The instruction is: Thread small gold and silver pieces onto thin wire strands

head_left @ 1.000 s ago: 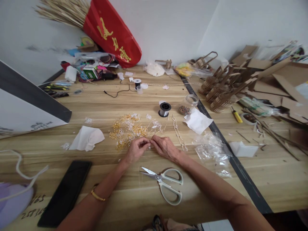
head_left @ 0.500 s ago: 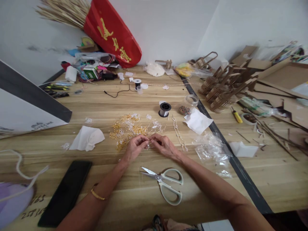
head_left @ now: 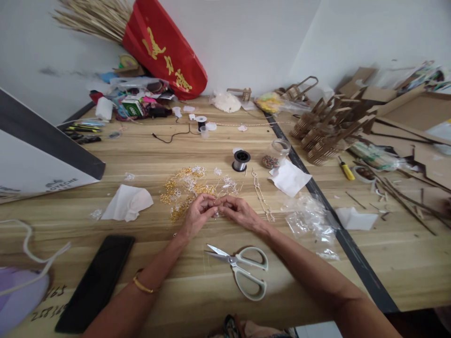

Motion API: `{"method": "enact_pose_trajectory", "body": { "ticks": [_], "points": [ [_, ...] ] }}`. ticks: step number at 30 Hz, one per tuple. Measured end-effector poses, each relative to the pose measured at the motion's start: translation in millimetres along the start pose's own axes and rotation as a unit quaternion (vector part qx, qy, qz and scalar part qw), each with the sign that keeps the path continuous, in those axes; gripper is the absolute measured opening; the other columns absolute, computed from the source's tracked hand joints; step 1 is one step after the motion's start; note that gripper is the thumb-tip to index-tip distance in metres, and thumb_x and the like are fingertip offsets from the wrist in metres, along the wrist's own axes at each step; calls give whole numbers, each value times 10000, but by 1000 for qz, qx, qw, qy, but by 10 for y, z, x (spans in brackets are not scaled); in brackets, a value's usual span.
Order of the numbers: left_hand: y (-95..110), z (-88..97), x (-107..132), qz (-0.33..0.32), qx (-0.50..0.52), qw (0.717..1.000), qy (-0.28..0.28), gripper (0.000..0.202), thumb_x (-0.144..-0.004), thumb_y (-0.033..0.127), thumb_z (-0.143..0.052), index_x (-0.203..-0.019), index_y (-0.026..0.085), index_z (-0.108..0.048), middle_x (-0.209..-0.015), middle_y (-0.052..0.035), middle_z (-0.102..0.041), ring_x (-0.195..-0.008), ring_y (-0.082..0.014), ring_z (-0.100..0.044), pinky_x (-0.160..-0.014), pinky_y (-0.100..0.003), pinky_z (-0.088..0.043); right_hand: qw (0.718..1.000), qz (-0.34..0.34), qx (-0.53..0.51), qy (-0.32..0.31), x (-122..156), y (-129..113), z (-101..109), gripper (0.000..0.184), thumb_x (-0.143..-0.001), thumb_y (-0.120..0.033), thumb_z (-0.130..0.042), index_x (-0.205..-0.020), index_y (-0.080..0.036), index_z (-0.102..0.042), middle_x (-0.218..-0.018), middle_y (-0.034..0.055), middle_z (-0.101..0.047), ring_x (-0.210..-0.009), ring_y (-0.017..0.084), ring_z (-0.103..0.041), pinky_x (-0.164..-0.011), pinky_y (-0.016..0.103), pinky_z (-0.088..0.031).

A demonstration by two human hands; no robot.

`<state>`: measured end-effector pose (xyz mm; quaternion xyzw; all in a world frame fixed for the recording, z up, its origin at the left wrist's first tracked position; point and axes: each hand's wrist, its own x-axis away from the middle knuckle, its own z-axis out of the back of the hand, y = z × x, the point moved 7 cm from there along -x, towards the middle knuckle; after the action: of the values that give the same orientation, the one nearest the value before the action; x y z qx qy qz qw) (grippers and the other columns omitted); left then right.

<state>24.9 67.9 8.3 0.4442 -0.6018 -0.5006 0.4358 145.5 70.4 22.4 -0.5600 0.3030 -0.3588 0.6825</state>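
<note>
My left hand and my right hand meet fingertip to fingertip low over the wooden table. Both are pinched on a tiny beaded piece between them, too small to name. Just beyond the fingers lies a scatter of gold and clear beads. A short beaded strand lies to the right of my right hand. White-handled scissors rest below my hands, near the table's front edge. A gold bangle circles my left wrist.
A black phone lies at the lower left, a crumpled white tissue above it. A spool of clear thread, a small jar and white paper sit farther back. Crinkled plastic bags lie right. Cardboard pieces crowd the far right.
Both hands have crept slightly away from me toward the bead scatter, still pinched together. Nothing else on the table has moved.
</note>
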Motion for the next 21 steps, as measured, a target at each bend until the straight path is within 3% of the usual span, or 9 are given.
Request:
{"method": "enact_pose_trajectory", "body": {
  "ticks": [12,21],
  "points": [
    [28,-45,7,9,15,1000,-22,344,-695,309,-716,-915,159,-497,-733,-4,-644,-652,-121,-589,-603,-242,-467,996,-11,-92,-19,-12,-44,-9,303,-832,-432,-581,-917,-141,-571,-556,-64,-456,-468,65,-372,-447,182,-302],
    [-6,-34,4,5,13,1000,-26,325,-709,307,-712,-922,154,-521,-745,-5,-648,-629,-110,-577,-610,-238,-462,998,3,-64,13,-18,-9,28,314,-851,-460,-556,-846,-146,-560,-539,-66,-445,-463,64,-387,-455,184,-301]
  ]
}}
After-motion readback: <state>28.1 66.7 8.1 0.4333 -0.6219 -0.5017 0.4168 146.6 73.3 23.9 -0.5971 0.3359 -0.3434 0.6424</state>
